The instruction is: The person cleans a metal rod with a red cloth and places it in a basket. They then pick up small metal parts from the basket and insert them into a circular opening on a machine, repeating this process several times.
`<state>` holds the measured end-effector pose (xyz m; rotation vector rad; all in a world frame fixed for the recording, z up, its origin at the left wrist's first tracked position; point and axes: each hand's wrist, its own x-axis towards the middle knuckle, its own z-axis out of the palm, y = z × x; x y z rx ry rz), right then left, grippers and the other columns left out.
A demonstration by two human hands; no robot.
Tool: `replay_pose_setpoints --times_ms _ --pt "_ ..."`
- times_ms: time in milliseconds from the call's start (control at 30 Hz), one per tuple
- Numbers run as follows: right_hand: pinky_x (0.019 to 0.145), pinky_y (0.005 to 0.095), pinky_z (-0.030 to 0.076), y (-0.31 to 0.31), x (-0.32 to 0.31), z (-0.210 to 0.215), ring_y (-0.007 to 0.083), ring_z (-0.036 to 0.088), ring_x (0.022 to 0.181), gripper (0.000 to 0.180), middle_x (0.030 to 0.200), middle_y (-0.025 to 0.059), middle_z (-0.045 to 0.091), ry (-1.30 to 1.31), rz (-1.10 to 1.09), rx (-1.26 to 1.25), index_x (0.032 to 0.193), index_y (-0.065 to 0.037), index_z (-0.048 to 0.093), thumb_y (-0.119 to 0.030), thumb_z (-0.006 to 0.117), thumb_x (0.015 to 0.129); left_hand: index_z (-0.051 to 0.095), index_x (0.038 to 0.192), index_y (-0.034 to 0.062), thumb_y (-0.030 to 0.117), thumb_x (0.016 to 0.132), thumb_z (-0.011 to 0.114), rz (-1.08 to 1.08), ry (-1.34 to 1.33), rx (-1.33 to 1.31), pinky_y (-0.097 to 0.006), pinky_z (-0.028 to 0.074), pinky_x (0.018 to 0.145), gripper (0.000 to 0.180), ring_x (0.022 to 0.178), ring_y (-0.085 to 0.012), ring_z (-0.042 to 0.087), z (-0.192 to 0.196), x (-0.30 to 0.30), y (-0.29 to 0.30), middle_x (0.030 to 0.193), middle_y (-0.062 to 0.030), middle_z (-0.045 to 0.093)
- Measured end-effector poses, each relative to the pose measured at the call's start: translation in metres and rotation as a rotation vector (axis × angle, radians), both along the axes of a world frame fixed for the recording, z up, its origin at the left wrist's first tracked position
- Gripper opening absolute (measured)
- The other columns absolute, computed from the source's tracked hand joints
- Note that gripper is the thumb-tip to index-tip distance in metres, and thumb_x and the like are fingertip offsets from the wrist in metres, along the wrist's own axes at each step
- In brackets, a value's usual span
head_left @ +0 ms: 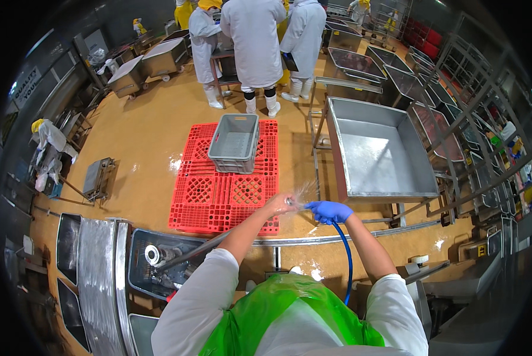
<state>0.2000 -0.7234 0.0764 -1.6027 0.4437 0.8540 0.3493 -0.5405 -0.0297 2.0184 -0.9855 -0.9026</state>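
Note:
My right hand, in a blue glove, is wrapped round the end of a blue hose, which hangs down past my apron. Water sprays from there toward my left hand and scatters upward between the two. My bare left hand is closed, fingers curled, just left of the spray. Something small and shiny shows at its fingertips, too blurred by the water to name. Both arms reach forward over a green apron.
Ahead, a grey crate stands on a red pallet. To the right is a large steel tub on a frame. A dark crate with metal parts lies lower left. Several people in white coats stand beyond. The floor is wet.

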Motion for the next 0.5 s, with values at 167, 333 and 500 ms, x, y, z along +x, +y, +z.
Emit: replay_pose_setpoints --times_ms 167,333,500 --pt "0.036 0.0206 0.028 -0.003 0.028 -0.018 0.0055 0.034 0.044 0.048 0.065 -0.002 0.043 0.025 0.068 0.026 0.142 -0.016 0.037 -0.017 0.04 0.093 0.063 0.102 0.0097 0.045 0.073 0.075 0.043 -0.107 0.013 -0.038 0.05 0.075 0.047 0.084 -0.0275 0.066 -0.003 -0.007 0.031 0.085 -0.0103 0.067" --pt "0.035 0.0209 0.028 0.006 0.059 -0.023 0.0051 0.034 0.044 0.05 0.066 -0.0017 0.043 0.074 0.207 0.035 0.145 -0.019 0.034 -0.017 0.038 0.095 0.061 0.107 0.0113 0.048 0.072 0.074 0.095 -0.152 -0.055 -0.038 0.051 0.077 0.052 0.085 -0.0267 0.067 -0.001 -0.018 0.056 0.092 -0.0119 0.068" --pt "0.035 0.0211 0.028 0.014 0.072 -0.032 0.0052 0.033 0.042 0.045 0.069 -0.0002 0.045 0.079 0.232 0.071 0.138 -0.016 0.04 -0.015 0.038 0.093 0.061 0.106 0.0136 0.051 0.072 0.073 0.136 -0.228 0.041 -0.039 0.051 0.075 0.053 0.085 -0.0281 0.066 -0.025 -0.022 0.065 0.091 -0.0121 0.067"
